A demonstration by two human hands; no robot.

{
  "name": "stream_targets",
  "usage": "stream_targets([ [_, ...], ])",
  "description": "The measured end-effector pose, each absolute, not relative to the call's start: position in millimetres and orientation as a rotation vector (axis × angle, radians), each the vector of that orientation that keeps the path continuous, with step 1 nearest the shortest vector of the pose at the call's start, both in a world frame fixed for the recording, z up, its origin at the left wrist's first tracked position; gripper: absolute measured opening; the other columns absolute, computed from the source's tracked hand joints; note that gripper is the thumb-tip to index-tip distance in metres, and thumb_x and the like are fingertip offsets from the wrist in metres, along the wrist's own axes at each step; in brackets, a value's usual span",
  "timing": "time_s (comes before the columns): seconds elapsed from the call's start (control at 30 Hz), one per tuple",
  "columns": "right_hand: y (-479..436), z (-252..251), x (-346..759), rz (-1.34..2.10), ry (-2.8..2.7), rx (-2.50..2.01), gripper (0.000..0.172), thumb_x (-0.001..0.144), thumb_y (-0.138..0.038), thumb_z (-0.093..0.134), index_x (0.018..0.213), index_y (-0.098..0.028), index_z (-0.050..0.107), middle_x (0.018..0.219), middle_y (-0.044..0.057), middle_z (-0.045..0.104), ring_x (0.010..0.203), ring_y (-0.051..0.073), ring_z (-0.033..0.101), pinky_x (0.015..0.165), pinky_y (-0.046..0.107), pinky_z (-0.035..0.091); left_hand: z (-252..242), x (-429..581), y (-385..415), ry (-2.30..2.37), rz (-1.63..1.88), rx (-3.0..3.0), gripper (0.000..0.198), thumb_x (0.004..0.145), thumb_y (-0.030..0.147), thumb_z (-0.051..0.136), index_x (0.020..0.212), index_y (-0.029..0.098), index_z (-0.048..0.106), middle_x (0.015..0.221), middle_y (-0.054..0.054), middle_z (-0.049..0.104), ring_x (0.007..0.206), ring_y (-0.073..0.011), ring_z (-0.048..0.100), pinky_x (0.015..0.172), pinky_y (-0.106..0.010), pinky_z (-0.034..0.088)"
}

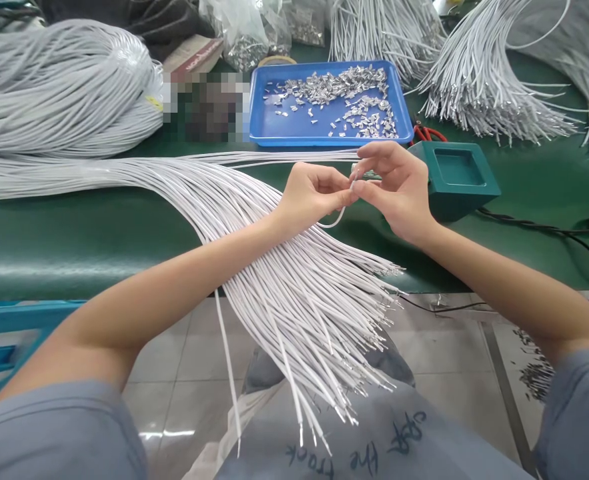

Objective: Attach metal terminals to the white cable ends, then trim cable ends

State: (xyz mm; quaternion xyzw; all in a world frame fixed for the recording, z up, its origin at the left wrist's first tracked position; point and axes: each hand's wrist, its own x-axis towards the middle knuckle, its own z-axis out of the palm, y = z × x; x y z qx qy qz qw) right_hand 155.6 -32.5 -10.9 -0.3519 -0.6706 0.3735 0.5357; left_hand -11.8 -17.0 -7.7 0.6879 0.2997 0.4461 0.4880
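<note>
Both of my hands meet at the end of one white cable (338, 219), in front of the blue tray. My left hand (310, 195) pinches the cable between thumb and fingers, and a short loop of it hangs below. Fingertips of my right hand (398, 190) are closed on the cable's tip; whether a small metal piece is there too is hidden. Beneath my left forearm a thick bundle of white cables (294, 280) fans out over the table edge, their bare ends pointing toward my lap.
Small metal terminals lie in the blue tray (294, 133). A green box-shaped device (457, 177) with a black cord (529, 225) stands right of my right hand. Coiled cables (64, 87) occupy the left; more cable bundles (479, 80) and plastic bags (247, 40) are at the back.
</note>
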Motion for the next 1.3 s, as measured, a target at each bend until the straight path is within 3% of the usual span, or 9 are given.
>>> stream_targets([
  [0.27,-26,-11,161,1.059,-1.569,-0.796,0.043,0.068,-0.043,0.083,0.105,-0.029,0.065,0.071,-0.004,0.064,0.072,0.015,0.065,0.066,0.031,0.059,-9,-13,-16,0.617,1.043,1.674,0.044,0.065,0.051,0.083,0.067,0.010,0.067,0.057,-0.001,0.063,0.051,-0.0068,0.056,0.051,-0.020,0.047],
  [0.5,-27,-12,160,1.081,-1.590,-0.731,0.044,0.071,-0.047,0.080,0.109,-0.030,0.065,0.075,-0.003,0.063,0.068,0.014,0.061,0.059,0.031,0.058,-9,-14,-15,0.589,1.032,1.717,0.045,0.070,0.056,0.078,0.068,0.012,0.069,0.063,-0.003,0.068,0.061,-0.0096,0.064,0.059,-0.021,0.052],
  [0.77,-32,-9,159,0.865,-1.680,-0.787,0.032,0.078,-0.049,0.074,0.103,-0.030,0.070,0.082,0.000,0.066,0.077,0.015,0.061,0.064,0.031,0.057,-7,-14,-19,0.603,1.023,1.665,0.047,0.068,0.056,0.079,0.069,0.011,0.068,0.060,-0.003,0.066,0.047,-0.0058,0.055,0.047,-0.019,0.047],
  [1.0,-36,-12,156,0.803,-1.615,-0.818,0.022,0.078,-0.046,0.074,0.093,-0.030,0.072,0.086,0.001,0.070,0.078,0.016,0.065,0.061,0.033,0.058,-5,-13,-22,0.619,0.993,1.609,0.048,0.070,0.057,0.078,0.071,0.010,0.066,0.057,-0.002,0.064,0.049,-0.0071,0.059,0.047,-0.018,0.049],
  [1.2,-41,-8,151,0.760,-1.503,-0.811,0.014,0.076,-0.039,0.077,0.082,-0.027,0.071,0.078,0.000,0.069,0.076,0.016,0.066,0.068,0.035,0.060,-5,-12,-22,0.632,0.994,1.607,0.047,0.071,0.058,0.076,0.069,0.012,0.066,0.059,-0.002,0.066,0.049,-0.0066,0.060,0.047,-0.017,0.049],
  [1.3,-43,-6,149,0.759,-1.485,-0.854,0.018,0.076,-0.041,0.077,0.075,-0.026,0.067,0.076,-0.001,0.068,0.074,0.016,0.065,0.068,0.034,0.059,-5,-12,-21,0.644,1.002,1.610,0.045,0.074,0.057,0.075,0.068,0.013,0.066,0.060,-0.002,0.066,0.048,-0.0065,0.060,0.046,-0.017,0.049],
])
